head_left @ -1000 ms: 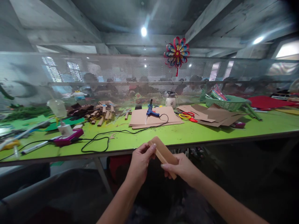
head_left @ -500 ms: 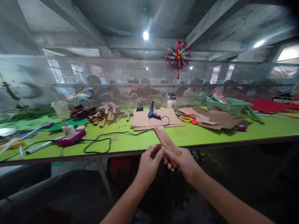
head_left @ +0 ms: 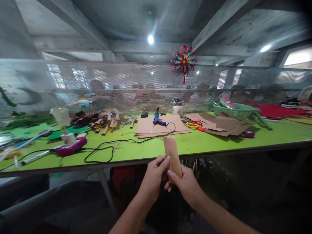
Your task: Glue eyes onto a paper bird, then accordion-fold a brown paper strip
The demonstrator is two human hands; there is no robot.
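Note:
A strip of brown kraft paper (head_left: 172,150) stands nearly upright in front of the table edge, held between both hands. My left hand (head_left: 153,177) is closed, its thumb and fingers pinching the strip's left edge. Around the lower part of the strip, my right hand (head_left: 188,187) is closed, with the thumb lying across the front; some of its fingers are hidden behind the paper. Beyond the strip, a blue glue gun (head_left: 159,121) rests on a stack of brown paper sheets (head_left: 143,127). Red and yellow scissors (head_left: 195,125) lie just right of the stack.
On the green table (head_left: 136,151), a black cord runs left to a purple power strip (head_left: 70,147). Rolled brown paper pieces (head_left: 109,122) are heaped at back left. Loose brown sheets (head_left: 223,123) and a green basket (head_left: 240,112) are on the right, with a bottle (head_left: 177,108) behind.
The paper strip has turned from leaning left to nearly upright. My left thumb has moved up onto its edge, and both hands have shifted slightly lower in view.

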